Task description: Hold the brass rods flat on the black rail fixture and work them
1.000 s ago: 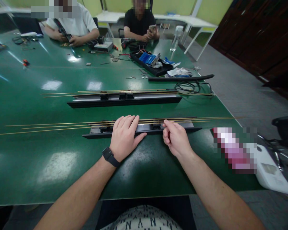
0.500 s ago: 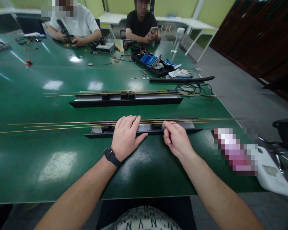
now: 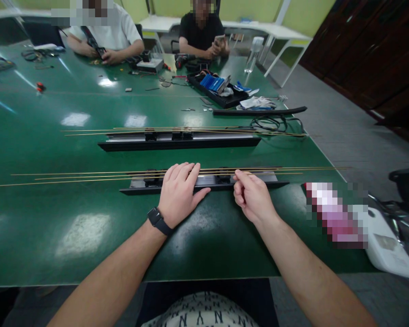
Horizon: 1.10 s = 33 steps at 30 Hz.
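Observation:
In front of me a black-and-silver rail (image 3: 206, 182) lies on the green table, with black blocks (image 3: 222, 175) set along it. Several thin brass-coloured rods (image 3: 98, 177) run lengthwise over it and stick out past both ends. My left hand (image 3: 179, 193), wearing a dark watch, lies flat across the rods and the rail, fingers stretched out. Just right of the right-hand block, my right hand (image 3: 252, 193) is closed, thumb and forefinger pinching at one of the rods. The pinched spot itself is partly hidden by the fingers.
Beyond lies a second rail (image 3: 179, 144) with similar rods. Further back are a black strip (image 3: 259, 111), a coiled cable (image 3: 267, 123), gloves (image 3: 257, 103) and a black tray (image 3: 231, 101). A white object (image 3: 386, 245) sits at the right edge. Two people sit opposite.
My right hand has shifted slightly to the right, and the right end of one rod has moved a little the same way. My left hand stays in place.

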Motion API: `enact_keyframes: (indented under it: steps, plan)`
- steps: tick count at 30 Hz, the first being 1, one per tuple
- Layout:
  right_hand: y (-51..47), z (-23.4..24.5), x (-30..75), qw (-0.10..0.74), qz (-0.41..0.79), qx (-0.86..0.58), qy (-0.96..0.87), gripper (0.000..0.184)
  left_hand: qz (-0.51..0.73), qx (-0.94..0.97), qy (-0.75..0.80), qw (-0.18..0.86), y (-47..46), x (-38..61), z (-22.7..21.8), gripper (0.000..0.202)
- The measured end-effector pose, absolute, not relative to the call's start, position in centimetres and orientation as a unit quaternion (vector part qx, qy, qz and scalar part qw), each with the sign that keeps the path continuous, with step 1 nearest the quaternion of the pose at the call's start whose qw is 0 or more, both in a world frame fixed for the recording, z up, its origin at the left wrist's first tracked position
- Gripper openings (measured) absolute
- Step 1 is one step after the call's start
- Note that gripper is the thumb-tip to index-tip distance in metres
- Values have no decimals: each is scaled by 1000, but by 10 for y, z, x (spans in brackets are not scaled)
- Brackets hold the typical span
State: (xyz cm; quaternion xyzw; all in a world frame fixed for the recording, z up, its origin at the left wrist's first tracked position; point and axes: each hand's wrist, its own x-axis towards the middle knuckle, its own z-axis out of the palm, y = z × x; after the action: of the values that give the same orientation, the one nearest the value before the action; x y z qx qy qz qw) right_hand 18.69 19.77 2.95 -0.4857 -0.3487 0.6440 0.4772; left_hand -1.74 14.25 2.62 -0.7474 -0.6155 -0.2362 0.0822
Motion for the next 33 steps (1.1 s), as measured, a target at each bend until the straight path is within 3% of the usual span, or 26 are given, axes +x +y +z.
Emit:
enact_keyframes:
  steps: [33]
  plan:
    - [200, 30, 187, 453, 648, -486, -373, 34, -243, -745, -617, 75, 143, -17, 26, 60]
